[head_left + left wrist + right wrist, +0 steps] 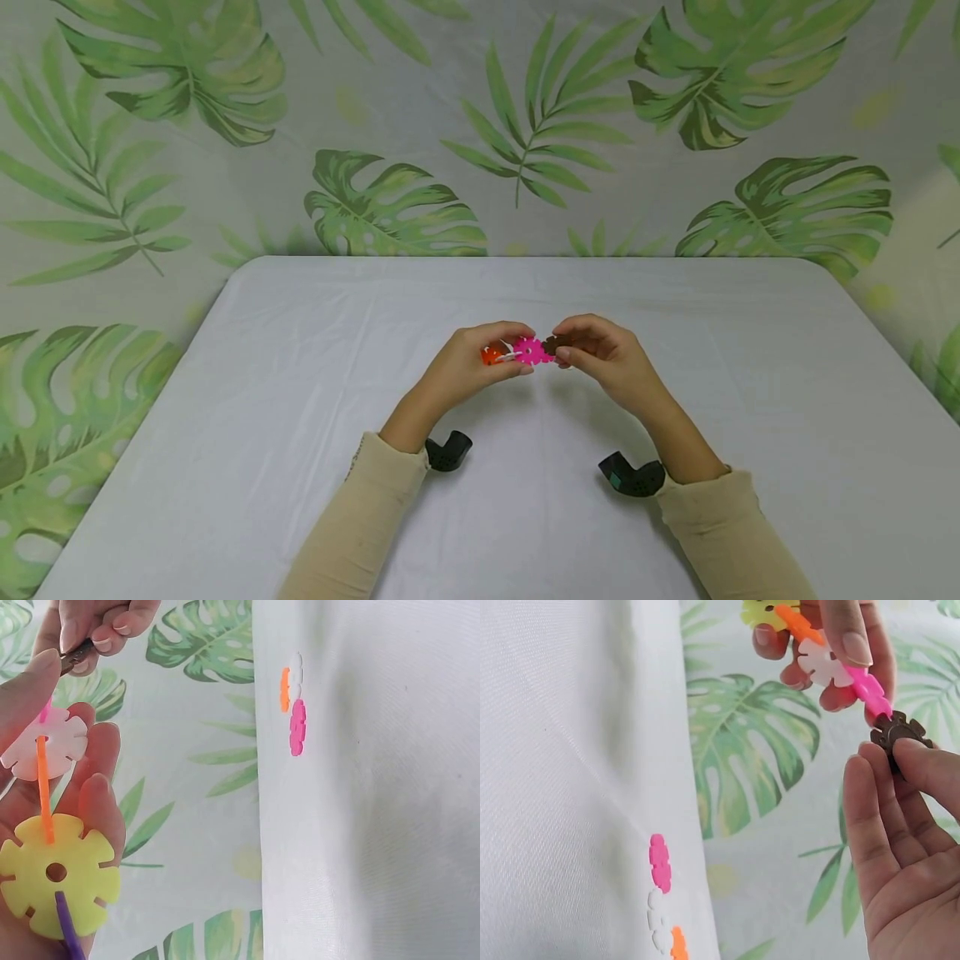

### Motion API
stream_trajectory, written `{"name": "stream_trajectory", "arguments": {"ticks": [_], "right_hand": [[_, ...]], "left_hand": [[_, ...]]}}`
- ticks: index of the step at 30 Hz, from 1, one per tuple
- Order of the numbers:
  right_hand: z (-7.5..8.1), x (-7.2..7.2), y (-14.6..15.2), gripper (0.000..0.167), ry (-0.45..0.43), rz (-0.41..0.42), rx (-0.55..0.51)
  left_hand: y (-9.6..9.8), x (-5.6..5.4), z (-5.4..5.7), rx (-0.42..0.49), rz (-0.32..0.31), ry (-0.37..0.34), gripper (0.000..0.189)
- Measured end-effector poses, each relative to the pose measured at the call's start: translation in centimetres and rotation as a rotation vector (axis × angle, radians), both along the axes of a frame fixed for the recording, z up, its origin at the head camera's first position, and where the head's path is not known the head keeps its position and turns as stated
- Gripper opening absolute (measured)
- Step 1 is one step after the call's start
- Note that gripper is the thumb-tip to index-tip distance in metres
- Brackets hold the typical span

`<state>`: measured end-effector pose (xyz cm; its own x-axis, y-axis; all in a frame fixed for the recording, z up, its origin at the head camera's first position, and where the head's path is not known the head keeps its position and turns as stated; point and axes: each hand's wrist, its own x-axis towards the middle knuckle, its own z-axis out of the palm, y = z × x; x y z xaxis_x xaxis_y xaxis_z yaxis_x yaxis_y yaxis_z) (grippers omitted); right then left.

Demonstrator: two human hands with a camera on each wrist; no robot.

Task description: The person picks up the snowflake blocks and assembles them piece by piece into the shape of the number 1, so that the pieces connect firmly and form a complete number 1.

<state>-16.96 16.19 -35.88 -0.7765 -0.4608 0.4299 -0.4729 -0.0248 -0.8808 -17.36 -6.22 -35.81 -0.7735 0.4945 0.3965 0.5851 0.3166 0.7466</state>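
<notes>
My left hand [467, 357] holds a chain of notched, flower-shaped plastic discs, its thumb and fingers around the white disc [56, 746] and the pink disc [868, 691]. Behind these in the chain come an orange disc [45, 787], a yellow disc [82, 862] with a centre hole, and a purple disc [69, 926] seen edge-on. Between right thumb and fingers, a dark brown disc [901, 735] is pinched against the pink one's end. Whether their slots interlock I cannot tell. The right hand [611, 358] faces the left one above the table.
Flat on the white table [300, 500] lie a loose pink disc [298, 727], a white one [297, 671] and an orange one [285, 690], close together. Black devices [448, 452] sit at both wrists. Leaf-patterned cloth [405, 208] hangs behind the table's far edge.
</notes>
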Motion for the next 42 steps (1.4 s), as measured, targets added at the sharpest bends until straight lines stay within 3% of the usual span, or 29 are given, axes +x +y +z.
{"name": "stream_trajectory", "arguments": {"ticks": [26,42], "right_hand": [[-0.02,0.33,-0.62,0.012,0.037,-0.064,-0.083],[-0.02,0.47,-0.57,0.01,0.001,-0.052,-0.089]], "left_hand": [[0.17,0.33,0.35,0.025,-0.011,0.028,0.036],[0.07,0.56,0.6,0.039,0.006,-0.056,0.034]]}}
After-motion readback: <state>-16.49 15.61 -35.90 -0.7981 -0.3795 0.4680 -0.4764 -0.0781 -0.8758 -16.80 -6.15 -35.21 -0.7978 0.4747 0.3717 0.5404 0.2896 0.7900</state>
